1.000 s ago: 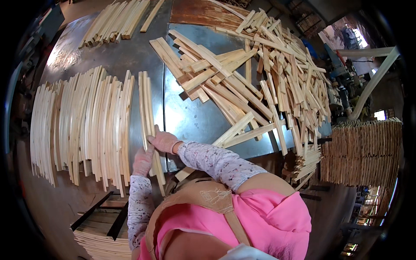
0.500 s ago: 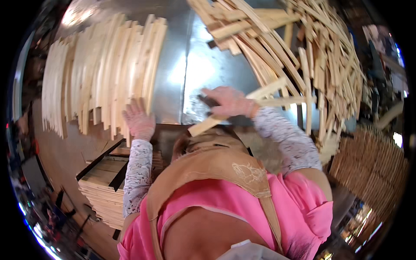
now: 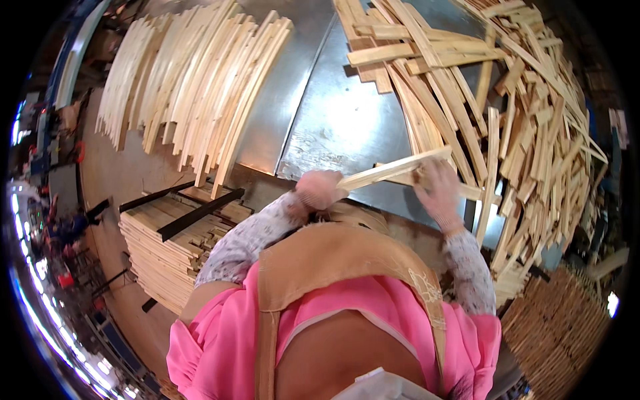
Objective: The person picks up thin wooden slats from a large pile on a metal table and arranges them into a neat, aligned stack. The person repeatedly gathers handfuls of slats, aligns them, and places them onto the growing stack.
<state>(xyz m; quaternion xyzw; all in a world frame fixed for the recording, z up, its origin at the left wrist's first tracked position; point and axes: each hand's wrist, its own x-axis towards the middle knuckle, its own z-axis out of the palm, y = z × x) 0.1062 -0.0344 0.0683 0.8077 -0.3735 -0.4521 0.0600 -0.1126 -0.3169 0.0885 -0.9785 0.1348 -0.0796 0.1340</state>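
A pale wooden strip (image 3: pixel 390 171) lies slantwise in front of me, above the near edge of the metal table (image 3: pixel 333 137). My left hand (image 3: pixel 319 190), in a pinkish glove, is closed round its left end. At the strip's right end is my right hand (image 3: pixel 440 193), gloved too and slightly blurred, with its fingers up against the wood and seeming to grip it. Another strip (image 3: pixel 470 192) passes behind the right hand. To the left, a row of strips (image 3: pixel 213 87) lies side by side on the table, their near ends uneven.
Crossed strips (image 3: pixel 427 57) lie at the far right of the table, beside a big jumbled heap of wood pieces (image 3: pixel 533 147). A stack of boards (image 3: pixel 157 257) with dark metal bars (image 3: pixel 200 215) on top stands at the near left. Bundled wood (image 3: pixel 560 327) sits at the lower right.
My left hand has left the row of strips and moved right to the held strip's left end. The right hand has moved right, and the strip has swung up over the table edge.
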